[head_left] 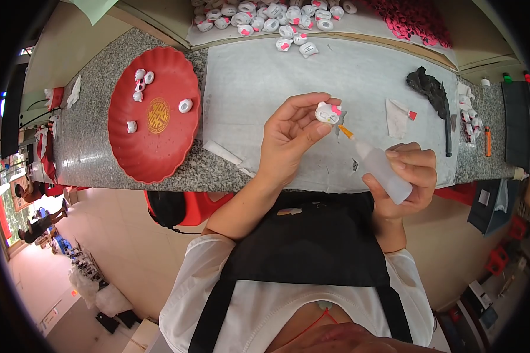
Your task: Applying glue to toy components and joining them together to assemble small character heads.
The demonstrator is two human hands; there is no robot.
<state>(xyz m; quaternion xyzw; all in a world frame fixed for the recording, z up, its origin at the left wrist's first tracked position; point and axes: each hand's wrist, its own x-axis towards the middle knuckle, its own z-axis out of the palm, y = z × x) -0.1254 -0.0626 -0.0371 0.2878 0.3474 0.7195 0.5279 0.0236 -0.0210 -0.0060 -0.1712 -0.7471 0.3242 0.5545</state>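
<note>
Between the thumb and fingers of my left hand [291, 130] is a small white cat-head figurine [325, 113] with a pink bow. My right hand [411, 176] is wrapped round a translucent white squeeze bottle [384, 172], tilted so its orange nozzle [346, 132] points up and left at the figurine. The nozzle's tip is very close to the figurine's lower right side; whether they touch I cannot tell. Both hands are above a white paper sheet [247, 76] spread on the granite worktop.
A red scalloped plate [185, 141] with several white pieces stands at the left. Many similar white heads [271, 25] lie at the back, beside a heap of pink pieces [409, 20]. A crumpled black cloth [428, 91] and an orange-handled tool [487, 142] lie at the right.
</note>
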